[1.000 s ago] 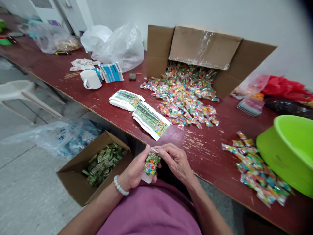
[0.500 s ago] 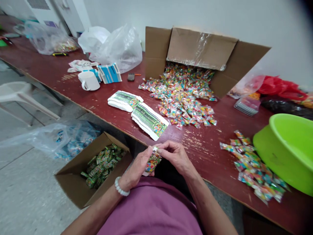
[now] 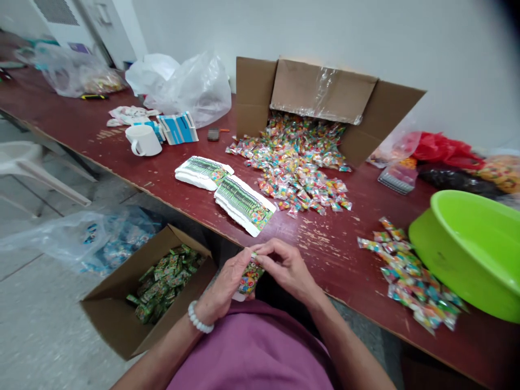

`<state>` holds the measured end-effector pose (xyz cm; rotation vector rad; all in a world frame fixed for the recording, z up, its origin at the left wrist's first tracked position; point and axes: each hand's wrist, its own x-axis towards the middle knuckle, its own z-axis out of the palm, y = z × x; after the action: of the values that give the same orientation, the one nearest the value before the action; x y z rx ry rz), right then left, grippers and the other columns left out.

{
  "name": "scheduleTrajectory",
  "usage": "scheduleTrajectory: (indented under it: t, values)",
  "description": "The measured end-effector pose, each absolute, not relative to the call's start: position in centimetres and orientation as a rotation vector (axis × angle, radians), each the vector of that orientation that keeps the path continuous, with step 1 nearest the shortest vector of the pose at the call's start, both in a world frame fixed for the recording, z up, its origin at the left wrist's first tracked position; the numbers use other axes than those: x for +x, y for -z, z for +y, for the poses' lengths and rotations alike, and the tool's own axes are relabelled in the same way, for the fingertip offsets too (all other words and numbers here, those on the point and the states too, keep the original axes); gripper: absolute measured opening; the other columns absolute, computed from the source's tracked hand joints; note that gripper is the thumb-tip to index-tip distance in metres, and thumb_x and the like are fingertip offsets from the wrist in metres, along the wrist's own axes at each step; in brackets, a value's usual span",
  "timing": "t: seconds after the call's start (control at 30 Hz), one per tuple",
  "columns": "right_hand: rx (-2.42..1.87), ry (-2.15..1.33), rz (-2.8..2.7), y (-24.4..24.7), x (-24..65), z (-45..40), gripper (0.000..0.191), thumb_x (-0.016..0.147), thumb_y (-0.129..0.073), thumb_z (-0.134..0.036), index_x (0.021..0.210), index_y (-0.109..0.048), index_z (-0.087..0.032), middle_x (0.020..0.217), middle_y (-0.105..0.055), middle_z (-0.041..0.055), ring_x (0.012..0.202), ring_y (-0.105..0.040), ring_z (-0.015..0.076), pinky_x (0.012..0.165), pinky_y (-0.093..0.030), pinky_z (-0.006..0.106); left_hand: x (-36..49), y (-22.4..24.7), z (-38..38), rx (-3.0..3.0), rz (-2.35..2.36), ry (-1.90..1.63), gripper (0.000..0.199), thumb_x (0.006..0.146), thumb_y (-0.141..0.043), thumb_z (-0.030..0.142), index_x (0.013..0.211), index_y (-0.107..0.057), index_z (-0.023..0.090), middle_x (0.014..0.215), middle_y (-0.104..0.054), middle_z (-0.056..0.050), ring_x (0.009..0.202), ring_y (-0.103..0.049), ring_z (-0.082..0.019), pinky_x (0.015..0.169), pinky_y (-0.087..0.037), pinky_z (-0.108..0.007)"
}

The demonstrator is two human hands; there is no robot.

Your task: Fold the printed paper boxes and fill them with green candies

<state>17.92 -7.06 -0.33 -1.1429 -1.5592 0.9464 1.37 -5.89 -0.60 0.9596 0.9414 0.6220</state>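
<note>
A small printed candy box [image 3: 249,277], green with colourful candy pictures, is held over my lap at the table's front edge. My left hand [image 3: 228,281] grips it from the side. The fingers of my right hand [image 3: 282,266] are pinched at its top end, where my left thumb also rests. Two overlapping rows of flat printed cartons [image 3: 244,203] lie on the table just beyond my hands. Behind them, wrapped candies [image 3: 300,168] spill from a cardboard carton [image 3: 325,89] lying on its side.
Below left, an open cardboard box [image 3: 109,319] holds many small green boxes. A green basin [image 3: 459,254] stands at the right beside a smaller pile of wrapped candies [image 3: 414,281]. A white mug [image 3: 144,141], plastic bags [image 3: 195,86] and a stool [image 3: 24,154] are at the left.
The top flap of the candy box, white and raised before, now appears folded down under my right fingers. The view has shifted slightly; both hands keep hold of the box.
</note>
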Motion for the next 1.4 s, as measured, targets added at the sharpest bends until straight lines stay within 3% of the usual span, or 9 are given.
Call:
scheduleTrajectory:
  t: [0.17,0.4,0.6,0.73,0.87,1.03,1.13,1.23,1.4]
  values:
    - [-1.174,-0.893,-1.520,0.4,18.1,-6.6,0.012,0.089,-0.067,-0.027,0.079,-0.071,-0.021,0.085,-0.076,0.0037,0.074,-0.069,0.0179,0.070,-0.052,0.029,1.3,0.4,-5.4,0.934,0.948,-0.568,0.068,0.088,-0.049,0.070,0.130,-0.064,0.019,0.071,-0.059,-0.001,0.054,-0.053,-0.011,0.045,-0.044,-0.020]
    - [-1.173,-1.144,-1.474,-0.1,17.6,-7.6,0.019,0.091,-0.067,-0.039,0.097,-0.076,-0.023,0.087,-0.072,0.0034,0.072,-0.064,0.0158,0.066,-0.051,0.028,1.4,1.1,-5.3,0.771,0.988,-0.609,0.060,0.084,-0.053,0.071,0.077,-0.067,0.013,0.060,-0.060,-0.002,0.040,-0.052,-0.011,0.038,-0.040,-0.022]
    - [-1.101,-1.422,-0.921,0.9,16.4,-7.6,0.021,0.075,-0.082,-0.039,0.081,-0.075,-0.020,0.070,-0.071,-0.0001,0.055,-0.059,0.0127,0.057,-0.050,0.027,1.7,1.0,-5.2,0.825,1.025,-0.611,0.063,0.084,-0.051,0.072,0.088,-0.069,0.012,0.061,-0.063,-0.003,0.039,-0.055,-0.012,0.036,-0.040,-0.021]
    - [-1.143,-1.263,-1.103,0.7,16.4,-7.7,0.017,0.083,-0.075,-0.037,0.082,-0.075,-0.020,0.084,-0.074,0.0035,0.059,-0.061,0.0130,0.056,-0.051,0.027,1.9,1.6,-5.4,0.767,1.011,-0.643,0.063,0.086,-0.048,0.071,0.095,-0.069,0.011,0.062,-0.063,-0.002,0.038,-0.054,-0.012,0.035,-0.039,-0.022]
    - [-1.155,-1.033,-1.416,0.8,16.4,-8.1,0.009,0.090,-0.068,-0.030,0.092,-0.073,-0.023,0.103,-0.073,0.0056,0.087,-0.068,0.0185,0.071,-0.055,0.029,2.1,1.9,-5.6,0.628,0.962,-0.682,0.056,0.089,-0.051,0.064,0.114,-0.065,0.016,0.064,-0.063,0.001,0.040,-0.055,-0.012,0.037,-0.043,-0.022]
    - [-1.249,-0.951,-1.518,1.7,17.3,-7.4,0.014,0.092,-0.063,-0.031,0.084,-0.070,-0.022,0.085,-0.071,0.0032,0.074,-0.066,0.0168,0.069,-0.054,0.029,1.6,1.5,-5.6,0.654,0.849,-0.589,0.059,0.090,-0.058,0.058,0.139,-0.049,0.027,0.087,-0.070,-0.002,0.055,-0.063,-0.013,0.051,-0.050,-0.024]
    - [-1.214,-1.008,-1.577,1.6,20.5,-5.2,0.018,0.092,-0.062,-0.036,0.088,-0.072,-0.021,0.087,-0.073,0.0025,0.080,-0.067,0.0178,0.077,-0.054,0.031,0.9,1.4,-5.5,0.725,0.774,-0.521,0.055,0.083,-0.074,0.042,0.132,-0.055,0.023,0.102,-0.071,-0.007,0.081,-0.068,-0.017,0.070,-0.053,-0.026]
    - [-1.583,-0.536,-1.466,1.7,26.1,-2.1,0.028,0.095,-0.052,-0.036,0.107,-0.072,-0.021,0.108,-0.073,0.0072,0.100,-0.065,0.0226,0.091,-0.051,0.037,-0.2,1.7,-5.6,0.740,0.756,-0.455,0.041,0.075,-0.082,0.034,0.108,-0.063,0.017,0.110,-0.070,-0.011,0.086,-0.066,-0.019,0.075,-0.052,-0.029]
    - [-2.139,-0.173,-1.237,3.8,33.9,1.6,0.035,0.092,-0.050,-0.033,0.113,-0.071,-0.014,0.116,-0.066,0.0188,0.114,-0.057,0.0328,0.100,-0.041,0.048,-4.0,2.4,-4.4,1.009,0.864,-0.359,0.030,0.070,-0.081,0.028,0.090,-0.062,0.017,0.079,-0.065,-0.001,0.072,-0.059,-0.015,0.070,-0.046,-0.025]
